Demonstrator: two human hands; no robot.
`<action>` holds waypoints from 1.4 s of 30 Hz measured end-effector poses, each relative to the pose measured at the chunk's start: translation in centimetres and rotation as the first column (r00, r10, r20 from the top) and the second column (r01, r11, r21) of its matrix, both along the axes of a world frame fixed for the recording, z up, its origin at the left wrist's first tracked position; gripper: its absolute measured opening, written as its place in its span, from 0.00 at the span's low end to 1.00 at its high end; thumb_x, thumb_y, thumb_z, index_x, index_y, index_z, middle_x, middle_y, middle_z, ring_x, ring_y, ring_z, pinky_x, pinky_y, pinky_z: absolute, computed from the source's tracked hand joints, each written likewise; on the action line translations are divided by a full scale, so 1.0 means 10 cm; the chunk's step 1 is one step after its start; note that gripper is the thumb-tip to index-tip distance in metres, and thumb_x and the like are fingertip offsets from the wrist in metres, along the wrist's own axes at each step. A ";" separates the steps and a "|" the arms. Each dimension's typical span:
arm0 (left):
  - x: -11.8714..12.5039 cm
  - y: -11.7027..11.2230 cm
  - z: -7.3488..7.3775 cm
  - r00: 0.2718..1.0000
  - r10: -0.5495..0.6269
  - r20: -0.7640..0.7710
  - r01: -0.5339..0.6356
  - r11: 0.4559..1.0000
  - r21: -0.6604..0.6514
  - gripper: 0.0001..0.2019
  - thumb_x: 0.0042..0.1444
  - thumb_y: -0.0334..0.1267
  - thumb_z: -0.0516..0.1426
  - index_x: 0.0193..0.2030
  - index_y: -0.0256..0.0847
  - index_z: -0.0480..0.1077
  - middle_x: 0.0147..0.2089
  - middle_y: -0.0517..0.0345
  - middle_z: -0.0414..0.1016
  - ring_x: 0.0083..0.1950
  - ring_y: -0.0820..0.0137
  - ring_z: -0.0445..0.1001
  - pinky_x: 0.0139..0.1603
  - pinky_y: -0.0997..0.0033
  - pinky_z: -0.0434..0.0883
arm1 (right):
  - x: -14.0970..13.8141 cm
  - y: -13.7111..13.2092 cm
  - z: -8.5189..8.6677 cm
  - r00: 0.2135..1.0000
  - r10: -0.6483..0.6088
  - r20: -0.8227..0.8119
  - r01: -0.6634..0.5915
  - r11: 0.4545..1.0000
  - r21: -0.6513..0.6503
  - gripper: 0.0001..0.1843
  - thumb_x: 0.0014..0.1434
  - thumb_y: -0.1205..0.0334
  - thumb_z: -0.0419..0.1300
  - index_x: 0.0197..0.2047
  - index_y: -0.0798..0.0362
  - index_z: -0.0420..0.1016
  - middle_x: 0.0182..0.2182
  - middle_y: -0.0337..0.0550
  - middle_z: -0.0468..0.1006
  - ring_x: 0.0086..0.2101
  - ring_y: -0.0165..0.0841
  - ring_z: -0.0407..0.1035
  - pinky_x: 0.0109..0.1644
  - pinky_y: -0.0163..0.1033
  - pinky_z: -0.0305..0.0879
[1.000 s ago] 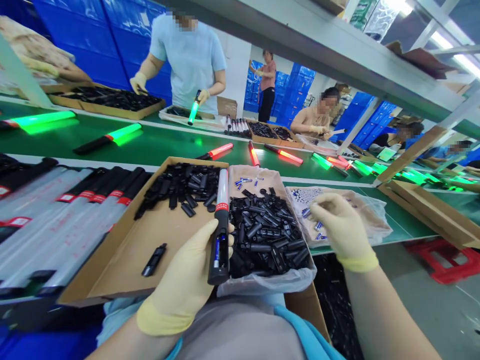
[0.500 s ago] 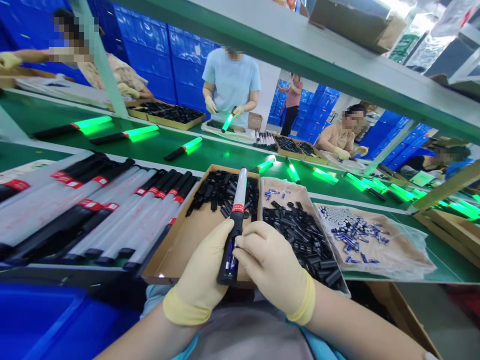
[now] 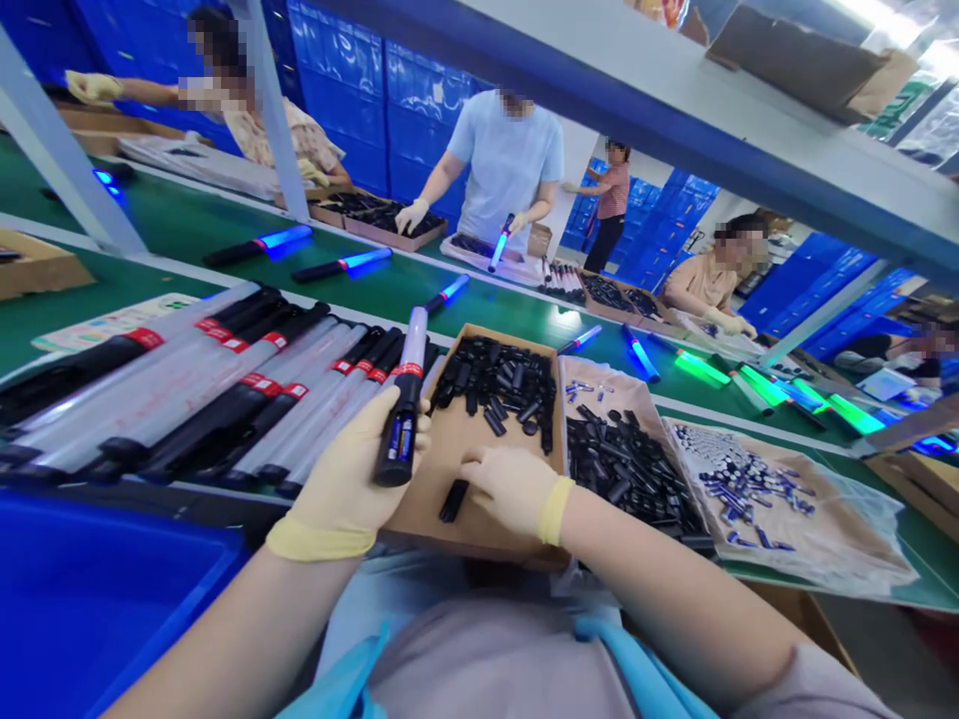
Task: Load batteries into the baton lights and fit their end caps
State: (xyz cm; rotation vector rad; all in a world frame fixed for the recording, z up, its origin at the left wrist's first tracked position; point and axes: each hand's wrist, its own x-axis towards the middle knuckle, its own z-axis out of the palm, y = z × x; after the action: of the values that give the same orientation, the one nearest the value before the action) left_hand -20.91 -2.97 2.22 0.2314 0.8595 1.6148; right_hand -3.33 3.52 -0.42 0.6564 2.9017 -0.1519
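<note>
My left hand [image 3: 349, 464] is closed around the black handle of a light stick [image 3: 409, 384], its clear tube pointing up and away. The handle's battery slot faces me uncovered, and blue batteries show inside it. Over the front of a cardboard tray [image 3: 420, 514], my right hand [image 3: 513, 484] has its fingers drawn together at the end of a small black plastic cover [image 3: 453, 501]. More black plastic pieces [image 3: 501, 379] lie heaped at that tray's far end.
Finished-looking light sticks [image 3: 187, 389] lie in a row at left. A tray of black parts [image 3: 629, 469] and a plastic-lined tray of batteries [image 3: 846, 519] stand at right. Lit sticks lie on the green belt [image 3: 509, 325]; co-workers sit beyond. A blue bin [image 3: 112, 599] is at lower left.
My right hand has left the light stick and moved down into the tray, to a black cover. My left hand has shifted left with the stick. Several lit sticks changed from green to blue.
</note>
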 end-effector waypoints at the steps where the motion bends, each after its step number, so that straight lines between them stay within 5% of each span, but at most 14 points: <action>1: 0.00 -0.02 -0.03 1.000 0.000 -0.008 0.000 1.000 -0.002 0.11 0.67 0.34 0.51 0.39 0.31 0.72 0.29 0.54 0.70 0.23 0.77 0.68 0.21 0.82 0.68 | -0.09 0.01 -0.07 1.000 0.006 0.009 -0.006 1.000 0.008 0.14 0.67 0.68 0.53 0.52 0.56 0.77 0.48 0.55 0.77 0.44 0.45 0.76 0.43 0.45 0.71; 6: 0.06 -0.14 -0.17 0.998 -0.010 -0.057 0.009 1.000 -0.020 0.10 0.66 0.34 0.54 0.42 0.30 0.75 0.31 0.50 0.74 0.24 0.75 0.70 0.22 0.80 0.71 | -0.26 0.12 -0.24 1.000 -0.005 0.009 0.006 0.999 -0.042 0.10 0.62 0.70 0.59 0.45 0.58 0.78 0.44 0.55 0.79 0.42 0.45 0.76 0.43 0.44 0.70; 12: 0.11 -0.22 -0.22 0.993 -0.084 -0.079 0.077 0.994 -0.081 0.10 0.65 0.38 0.57 0.40 0.32 0.76 0.29 0.51 0.75 0.22 0.74 0.70 0.20 0.78 0.70 | 0.02 0.12 -0.12 0.938 -0.234 -0.257 0.219 0.972 -0.088 0.07 0.65 0.69 0.57 0.45 0.54 0.74 0.45 0.49 0.78 0.44 0.38 0.74 0.49 0.43 0.70; 15: 0.18 -0.21 -0.16 0.989 -0.131 -0.067 0.125 0.988 -0.085 0.10 0.62 0.39 0.60 0.39 0.33 0.77 0.28 0.53 0.75 0.23 0.73 0.72 0.21 0.77 0.71 | 0.17 0.00 -0.03 0.663 -0.460 -0.590 0.229 0.876 -0.425 0.08 0.63 0.68 0.57 0.45 0.52 0.73 0.42 0.43 0.79 0.40 0.33 0.75 0.49 0.42 0.72; 17: 0.23 -0.20 -0.11 0.984 -0.173 -0.045 0.171 0.984 -0.057 0.09 0.62 0.39 0.60 0.38 0.34 0.77 0.29 0.53 0.76 0.24 0.72 0.73 0.22 0.76 0.72 | 0.25 -0.08 0.03 0.444 -0.581 -0.682 0.054 0.777 -0.627 0.09 0.59 0.66 0.61 0.44 0.51 0.74 0.43 0.42 0.80 0.43 0.34 0.76 0.53 0.43 0.73; 19: 0.30 -0.20 -0.05 0.976 -0.215 -0.035 0.215 0.977 -0.014 0.08 0.62 0.38 0.60 0.39 0.35 0.78 0.29 0.54 0.76 0.24 0.72 0.72 0.23 0.76 0.72 | 0.30 -0.15 0.09 0.370 -0.623 -0.689 -0.104 0.710 -0.697 0.11 0.58 0.64 0.64 0.46 0.50 0.75 0.46 0.44 0.80 0.49 0.36 0.75 0.58 0.46 0.71; 23: 0.42 -0.20 0.01 0.974 -0.224 -0.021 0.224 0.974 0.025 0.08 0.63 0.35 0.58 0.41 0.37 0.79 0.28 0.57 0.75 0.26 0.72 0.71 0.26 0.77 0.73 | 0.32 -0.25 0.18 0.363 -0.609 -0.705 -0.273 0.654 -0.706 0.07 0.61 0.60 0.65 0.43 0.50 0.77 0.49 0.46 0.80 0.53 0.37 0.74 0.62 0.48 0.68; 26: 0.46 -0.21 0.00 0.983 -0.183 -0.016 0.183 0.982 0.036 0.11 0.65 0.33 0.55 0.43 0.37 0.80 0.33 0.56 0.79 0.32 0.71 0.75 0.34 0.76 0.76 | 0.28 -0.29 0.17 0.310 -0.619 -0.722 -0.266 0.672 -0.691 0.07 0.60 0.60 0.66 0.42 0.50 0.77 0.50 0.46 0.79 0.54 0.37 0.73 0.62 0.48 0.68; 30: 0.48 -0.18 -0.09 0.982 -0.184 -0.036 0.186 0.981 0.061 0.13 0.67 0.36 0.54 0.50 0.38 0.79 0.45 0.51 0.82 0.46 0.66 0.79 0.45 0.73 0.76 | 0.22 -0.31 0.13 0.272 -0.698 -0.662 -0.273 0.604 -0.749 0.18 0.58 0.62 0.67 0.52 0.48 0.74 0.52 0.46 0.78 0.53 0.37 0.74 0.61 0.47 0.70; 34: 0.50 -0.14 -0.16 0.970 -0.210 -0.126 0.224 0.968 0.115 0.14 0.66 0.42 0.57 0.53 0.41 0.79 0.52 0.52 0.81 0.55 0.63 0.77 0.54 0.71 0.74 | 0.21 -0.32 0.11 0.236 -0.748 -0.621 -0.277 0.560 -0.780 0.13 0.56 0.65 0.68 0.45 0.49 0.77 0.45 0.41 0.80 0.47 0.33 0.76 0.58 0.43 0.72; 39: 0.53 -0.09 -0.19 0.967 -0.206 -0.147 0.231 0.955 0.185 0.15 0.65 0.41 0.58 0.54 0.42 0.79 0.54 0.52 0.81 0.58 0.62 0.75 0.59 0.68 0.72 | 0.19 -0.34 0.14 0.295 -0.716 -0.633 -0.238 0.586 -0.774 0.12 0.56 0.65 0.66 0.45 0.49 0.75 0.44 0.40 0.79 0.46 0.34 0.75 0.56 0.43 0.72; 42: 0.53 -0.07 -0.21 0.963 -0.220 -0.156 0.248 0.950 0.189 0.17 0.65 0.42 0.58 0.58 0.44 0.77 0.56 0.52 0.80 0.62 0.60 0.73 0.62 0.65 0.70 | 0.21 -0.35 0.16 0.359 -0.655 -0.664 -0.186 0.647 -0.739 0.11 0.58 0.66 0.63 0.45 0.49 0.75 0.43 0.40 0.78 0.46 0.33 0.74 0.55 0.42 0.73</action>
State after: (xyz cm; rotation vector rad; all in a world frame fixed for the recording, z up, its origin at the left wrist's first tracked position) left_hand -15.59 -3.72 0.07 0.5745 0.7329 1.4755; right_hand -1.23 -0.03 1.13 1.1027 2.9792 -2.3380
